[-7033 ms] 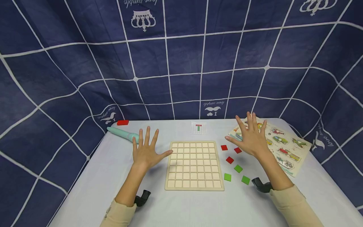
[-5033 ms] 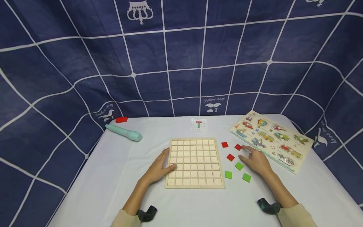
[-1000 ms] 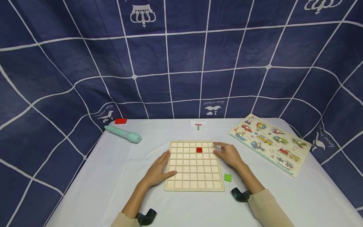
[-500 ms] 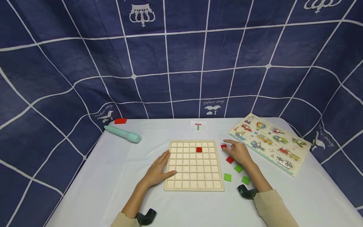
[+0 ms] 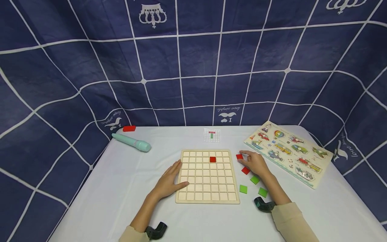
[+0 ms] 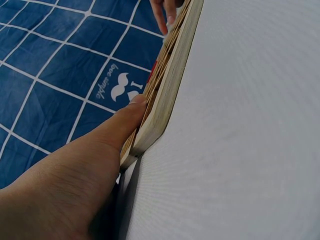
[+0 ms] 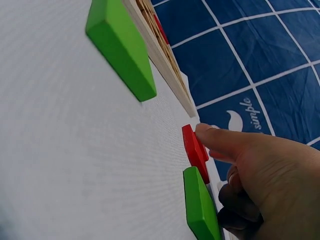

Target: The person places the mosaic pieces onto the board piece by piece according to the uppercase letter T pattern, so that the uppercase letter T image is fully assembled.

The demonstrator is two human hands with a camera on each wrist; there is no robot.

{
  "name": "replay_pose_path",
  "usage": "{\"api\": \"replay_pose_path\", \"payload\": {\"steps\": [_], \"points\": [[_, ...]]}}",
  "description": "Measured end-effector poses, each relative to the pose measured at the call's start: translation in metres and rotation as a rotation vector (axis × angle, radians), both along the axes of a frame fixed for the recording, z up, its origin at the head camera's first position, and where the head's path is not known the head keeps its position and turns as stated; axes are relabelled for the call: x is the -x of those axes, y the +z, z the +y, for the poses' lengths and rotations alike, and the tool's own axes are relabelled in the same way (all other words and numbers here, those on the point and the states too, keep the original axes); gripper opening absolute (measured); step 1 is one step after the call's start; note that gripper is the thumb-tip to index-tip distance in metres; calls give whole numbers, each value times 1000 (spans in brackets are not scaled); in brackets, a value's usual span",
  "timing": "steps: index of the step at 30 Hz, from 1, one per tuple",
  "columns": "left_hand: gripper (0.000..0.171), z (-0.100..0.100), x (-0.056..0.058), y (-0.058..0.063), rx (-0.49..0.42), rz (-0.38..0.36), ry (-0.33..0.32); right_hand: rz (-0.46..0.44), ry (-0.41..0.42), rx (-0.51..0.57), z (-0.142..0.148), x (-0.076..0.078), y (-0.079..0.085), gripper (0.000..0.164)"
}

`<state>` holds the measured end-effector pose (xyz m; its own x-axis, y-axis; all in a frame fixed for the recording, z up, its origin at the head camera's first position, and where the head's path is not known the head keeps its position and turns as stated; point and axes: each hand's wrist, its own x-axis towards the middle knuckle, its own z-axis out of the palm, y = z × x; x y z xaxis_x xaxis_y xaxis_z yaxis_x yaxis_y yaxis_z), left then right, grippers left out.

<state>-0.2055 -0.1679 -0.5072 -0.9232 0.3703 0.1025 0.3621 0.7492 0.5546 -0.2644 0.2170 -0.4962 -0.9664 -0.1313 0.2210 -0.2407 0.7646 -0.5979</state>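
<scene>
One straight-fingered left hand [image 5: 167,182] lies along the left edge of a wooden board [image 5: 206,173], thumb on top, while the right hand [image 5: 255,164] pinches a red tile [image 5: 239,156] beside the right edge, on a white tabletop [image 5: 199,222] before navy, white-lined cloth [image 5: 199,57].

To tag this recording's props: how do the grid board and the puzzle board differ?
The grid board is plain with square cells, one holding a red tile; the puzzle board carries colourful pictures. The grid board sits square to the head view; the puzzle board is turned at an angle. The left hand rests on the grid board; the puzzle board lies beyond the right hand. Both lie flat.
</scene>
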Motion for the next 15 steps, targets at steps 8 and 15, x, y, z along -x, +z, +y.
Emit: {"api": "replay_pose_path", "payload": {"steps": [8, 15], "points": [[94, 1, 0, 1, 4, 0, 2, -34, 8, -18, 1, 0, -2, 47], [94, 1, 0, 0, 4, 1, 2, -39, 14, -28, 2, 0, -1, 46]]}}
